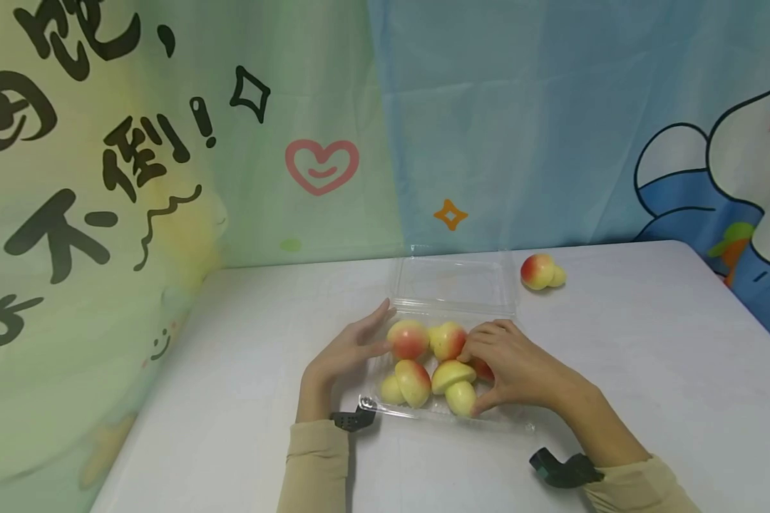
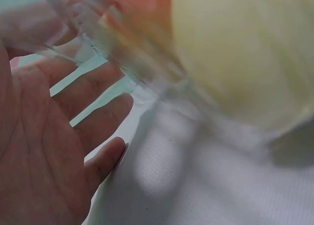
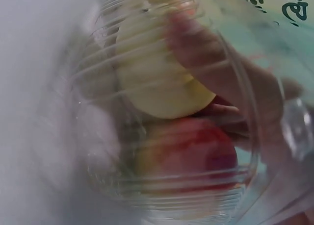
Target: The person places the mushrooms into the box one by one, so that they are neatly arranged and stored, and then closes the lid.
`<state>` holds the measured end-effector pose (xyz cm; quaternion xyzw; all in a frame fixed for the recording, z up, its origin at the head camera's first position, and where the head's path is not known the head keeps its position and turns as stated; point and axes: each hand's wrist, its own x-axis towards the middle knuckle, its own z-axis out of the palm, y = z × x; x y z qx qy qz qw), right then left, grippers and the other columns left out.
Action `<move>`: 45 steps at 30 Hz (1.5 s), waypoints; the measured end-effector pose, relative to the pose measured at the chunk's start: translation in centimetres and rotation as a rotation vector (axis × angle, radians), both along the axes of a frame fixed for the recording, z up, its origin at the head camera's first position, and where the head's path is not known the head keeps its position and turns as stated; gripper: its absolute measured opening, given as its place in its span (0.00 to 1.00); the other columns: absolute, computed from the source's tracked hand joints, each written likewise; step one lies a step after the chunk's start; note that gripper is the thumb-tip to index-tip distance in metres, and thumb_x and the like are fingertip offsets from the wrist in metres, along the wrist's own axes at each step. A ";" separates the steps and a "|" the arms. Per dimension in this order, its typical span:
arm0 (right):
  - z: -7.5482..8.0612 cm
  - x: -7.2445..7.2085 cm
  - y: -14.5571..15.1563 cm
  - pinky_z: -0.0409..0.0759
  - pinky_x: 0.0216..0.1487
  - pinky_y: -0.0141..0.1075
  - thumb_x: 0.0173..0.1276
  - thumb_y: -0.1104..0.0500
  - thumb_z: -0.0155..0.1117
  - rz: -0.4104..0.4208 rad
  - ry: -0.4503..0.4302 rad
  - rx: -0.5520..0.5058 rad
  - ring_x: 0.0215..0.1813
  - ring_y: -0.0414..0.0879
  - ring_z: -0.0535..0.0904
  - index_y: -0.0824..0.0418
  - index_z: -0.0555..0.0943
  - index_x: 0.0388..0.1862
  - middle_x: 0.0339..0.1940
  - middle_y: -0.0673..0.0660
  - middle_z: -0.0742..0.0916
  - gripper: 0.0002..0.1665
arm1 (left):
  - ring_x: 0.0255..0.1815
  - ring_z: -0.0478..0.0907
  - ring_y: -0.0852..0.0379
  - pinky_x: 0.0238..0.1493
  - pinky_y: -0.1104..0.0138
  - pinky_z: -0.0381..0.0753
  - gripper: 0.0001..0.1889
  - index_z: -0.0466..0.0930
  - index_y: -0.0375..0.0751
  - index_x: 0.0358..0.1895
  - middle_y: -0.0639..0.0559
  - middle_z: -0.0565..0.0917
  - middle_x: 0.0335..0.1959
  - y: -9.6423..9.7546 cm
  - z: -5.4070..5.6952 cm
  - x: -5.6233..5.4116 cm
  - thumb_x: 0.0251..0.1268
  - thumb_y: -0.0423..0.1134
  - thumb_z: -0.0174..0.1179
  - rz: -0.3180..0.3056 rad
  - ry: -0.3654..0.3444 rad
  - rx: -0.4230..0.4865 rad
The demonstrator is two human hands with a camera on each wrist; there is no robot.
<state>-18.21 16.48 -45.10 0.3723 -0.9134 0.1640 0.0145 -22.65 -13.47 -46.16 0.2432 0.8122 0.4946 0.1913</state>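
A clear plastic clamshell box (image 1: 417, 413) lies with its lid folded back, holding several yellow-and-red mushroom-shaped pieces, among them one with a red face (image 1: 408, 340). At the box's left side is my left hand (image 1: 353, 349), its fingers fairly straight against the clear wall; the left wrist view shows the palm (image 2: 44, 151) beside the plastic. My right hand (image 1: 520, 363) reaches inside from the right and pinches a yellow mushroom-shaped piece (image 1: 455, 385) between thumb and fingers. A red piece (image 3: 191, 156) sits beside it in the right wrist view, partly hidden by my hand in the head view.
Another red-and-yellow mushroom-shaped piece (image 1: 542, 272) lies on the white table (image 1: 648, 342), to the right of the transparent lid (image 1: 455, 281). A printed curtain (image 1: 513, 128) hangs behind the table's back edge. Dark wrist devices (image 1: 566, 470) sit at both sleeves.
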 end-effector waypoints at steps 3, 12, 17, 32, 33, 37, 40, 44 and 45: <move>0.0 0.0 -0.1 0.63 0.61 0.47 0.31 0.30 0.76 0.010 0.001 -0.008 0.53 0.45 0.73 0.47 0.79 0.38 0.38 0.41 0.79 0.37 | 0.78 0.46 0.56 0.78 0.57 0.41 0.38 0.45 0.42 0.76 0.50 0.59 0.74 0.0 0.1 0.0 0.67 0.40 0.56 -0.002 0.009 -0.005; 0.0 0.1 0.0 0.65 0.63 0.47 0.32 0.27 0.73 0.011 -0.013 -0.031 0.55 0.45 0.73 0.48 0.79 0.45 0.40 0.41 0.80 0.42 | 0.78 0.45 0.56 0.78 0.56 0.42 0.39 0.45 0.43 0.76 0.50 0.59 0.74 -0.1 -0.1 0.0 0.67 0.41 0.56 0.006 0.009 -0.011; -0.2 0.1 0.2 0.64 0.63 0.46 0.34 0.26 0.71 0.026 -0.014 -0.064 0.55 0.44 0.71 0.49 0.78 0.45 0.39 0.41 0.79 0.42 | 0.77 0.47 0.58 0.78 0.56 0.42 0.39 0.46 0.48 0.76 0.56 0.61 0.74 -0.2 -2.0 -0.6 0.66 0.44 0.58 0.023 0.025 0.022; -0.2 -0.1 1.0 0.62 0.68 0.50 0.35 0.30 0.74 0.023 0.025 -0.074 0.61 0.49 0.71 0.49 0.80 0.46 0.52 0.47 0.82 0.40 | 0.78 0.44 0.61 0.78 0.56 0.41 0.47 0.43 0.50 0.76 0.59 0.55 0.76 -1.8 -3.9 -1.1 0.58 0.38 0.64 -0.038 0.012 0.107; -0.2 -0.1 1.0 0.62 0.67 0.50 0.35 0.30 0.74 0.028 0.038 -0.080 0.62 0.50 0.71 0.49 0.80 0.47 0.52 0.48 0.82 0.40 | 0.78 0.44 0.61 0.78 0.57 0.41 0.47 0.43 0.50 0.76 0.58 0.54 0.76 -1.9 -3.9 -1.1 0.58 0.36 0.65 -0.035 0.011 0.104; -0.3 -0.2 1.1 0.63 0.66 0.53 0.35 0.32 0.75 0.052 0.071 -0.112 0.64 0.52 0.70 0.50 0.81 0.49 0.53 0.49 0.82 0.41 | 0.78 0.41 0.58 0.78 0.56 0.40 0.50 0.41 0.45 0.76 0.53 0.48 0.78 -2.1 -3.7 -0.9 0.55 0.31 0.66 -0.029 0.006 0.083; -0.2 -0.1 1.2 0.62 0.67 0.55 0.36 0.32 0.75 0.040 0.033 -0.128 0.66 0.52 0.69 0.50 0.80 0.54 0.57 0.51 0.81 0.45 | 0.78 0.40 0.57 0.77 0.57 0.40 0.52 0.40 0.42 0.76 0.51 0.45 0.78 -2.2 -3.6 -1.0 0.53 0.30 0.67 -0.031 -0.004 0.057; 0.4 -0.1 1.5 0.59 0.68 0.58 0.39 0.33 0.76 -0.034 -0.005 -0.171 0.68 0.52 0.66 0.50 0.76 0.62 0.62 0.51 0.78 0.49 | 0.78 0.40 0.58 0.77 0.58 0.40 0.52 0.39 0.42 0.76 0.51 0.44 0.78 -2.1 -3.6 -1.1 0.52 0.29 0.67 -0.045 -0.017 0.063; 0.5 -0.2 1.8 0.59 0.68 0.59 0.39 0.35 0.76 -0.065 0.004 -0.191 0.68 0.53 0.66 0.51 0.74 0.63 0.62 0.52 0.77 0.50 | 0.78 0.39 0.58 0.77 0.59 0.40 0.52 0.39 0.42 0.76 0.52 0.44 0.78 -2.1 -3.5 -1.0 0.52 0.28 0.66 -0.045 -0.018 0.067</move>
